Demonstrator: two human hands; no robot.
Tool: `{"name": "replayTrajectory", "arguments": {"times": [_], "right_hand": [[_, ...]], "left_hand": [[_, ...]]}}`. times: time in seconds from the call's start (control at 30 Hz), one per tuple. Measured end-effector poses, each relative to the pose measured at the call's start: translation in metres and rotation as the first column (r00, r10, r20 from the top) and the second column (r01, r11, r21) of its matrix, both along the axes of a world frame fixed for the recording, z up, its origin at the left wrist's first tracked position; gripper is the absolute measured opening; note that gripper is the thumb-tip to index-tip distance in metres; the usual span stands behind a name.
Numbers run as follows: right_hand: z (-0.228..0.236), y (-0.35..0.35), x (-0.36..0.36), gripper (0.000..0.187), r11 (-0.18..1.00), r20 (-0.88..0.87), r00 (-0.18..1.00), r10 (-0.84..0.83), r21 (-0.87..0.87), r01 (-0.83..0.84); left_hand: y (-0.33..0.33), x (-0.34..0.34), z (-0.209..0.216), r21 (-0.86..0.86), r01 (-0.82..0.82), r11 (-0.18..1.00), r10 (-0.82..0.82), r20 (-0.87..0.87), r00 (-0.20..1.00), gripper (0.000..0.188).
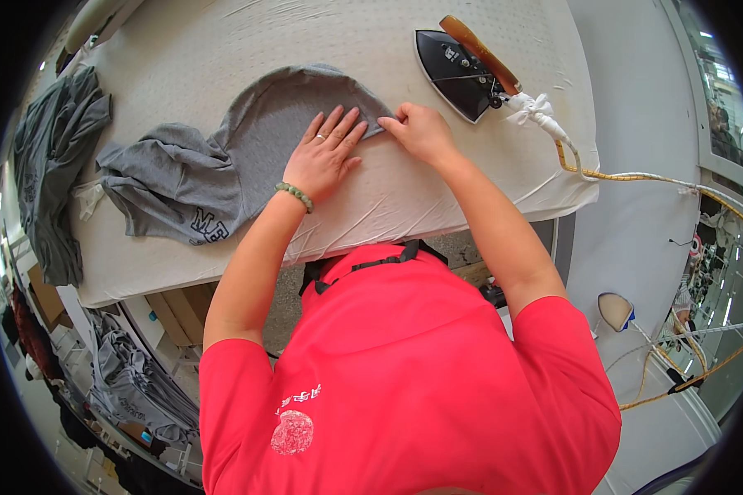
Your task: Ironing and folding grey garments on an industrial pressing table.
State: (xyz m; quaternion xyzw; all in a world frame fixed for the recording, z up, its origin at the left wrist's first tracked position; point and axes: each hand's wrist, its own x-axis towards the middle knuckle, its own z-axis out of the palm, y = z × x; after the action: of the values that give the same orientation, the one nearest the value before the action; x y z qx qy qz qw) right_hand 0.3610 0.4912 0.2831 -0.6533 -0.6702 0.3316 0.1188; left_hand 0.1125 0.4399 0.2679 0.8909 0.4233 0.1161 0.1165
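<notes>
In the head view, the heathered gray garment (260,136) is lying left of the middle of the white-covered tabletop (355,37), closer to the near edge than the far one. Its long axis is running roughly along the near edge, the tapering end pointing to the right edge and the bunched end to the left. The left part is creasing into soft folds and showing dark lettering; the right part is spreading smoother, its rounded outline bulging toward the far edge. The left hand (318,158) is resting on it, fingers released and slightly spread. The right hand's (423,132) fingers are pinching the tapering end. A black iron (458,78) is sitting near the right edge.
</notes>
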Motion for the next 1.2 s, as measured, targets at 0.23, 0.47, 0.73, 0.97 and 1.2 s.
{"name": "replayTrajectory", "arguments": {"times": [0.23,0.47,0.73,0.97,1.2], "right_hand": [[0.071,0.054,0.06,0.04,0.584,0.208,0.977,0.034,0.79,-0.188],[0.062,0.056,0.065,0.051,0.841,0.592,0.797,-0.123,0.488,-0.233],[0.098,0.0,0.08,0.04,0.985,0.351,0.926,0.136,-0.146,-0.089],[0.136,-0.006,0.027,0.035,0.975,0.329,0.92,0.211,-0.143,-0.173],[0.102,-0.002,-0.046,0.036,0.858,0.397,0.761,0.513,-0.257,-0.445]], "left_hand": [[-0.052,0.018,-0.006,0.014,-0.24,0.971,0.238,0.055,0.97,0.073],[-0.045,0.045,0.003,-0.049,-0.216,0.975,0.219,0.093,0.971,0.077],[-0.098,-0.025,0.002,-0.038,-0.387,0.921,0.387,0.009,0.922,0.077],[-0.073,0.015,-0.008,-0.021,-0.303,0.953,0.303,0.086,0.949,0.077],[-0.12,-0.061,0.005,-0.019,-0.411,0.911,0.412,0.015,0.911,0.072]]}}
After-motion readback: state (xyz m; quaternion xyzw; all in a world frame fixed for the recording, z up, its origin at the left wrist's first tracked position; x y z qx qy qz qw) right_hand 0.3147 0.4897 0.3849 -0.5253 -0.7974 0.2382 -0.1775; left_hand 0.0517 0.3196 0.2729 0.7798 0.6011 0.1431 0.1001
